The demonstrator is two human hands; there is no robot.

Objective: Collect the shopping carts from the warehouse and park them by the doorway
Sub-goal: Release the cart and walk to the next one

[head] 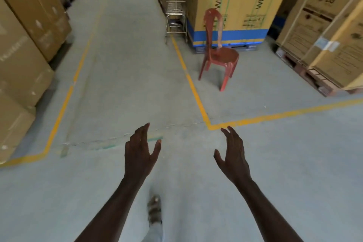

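Note:
A metal shopping cart point(176, 11) with red handle ends stands far up the aisle, against the left side of a tall Whirlpool carton point(241, 0). My left hand point(139, 152) and my right hand point(232, 154) are both stretched out in front of me over the bare floor, fingers spread and relaxed, holding nothing. Both hands are well short of the cart, with several metres of floor between. No doorway shows in this view.
A red plastic chair point(218, 51) stands right of the yellow floor line point(193, 88), between me and the cart. Stacked cartons point(25, 45) line the left side; LG cartons on pallets point(324, 31) fill the right. My foot point(154, 209) shows below.

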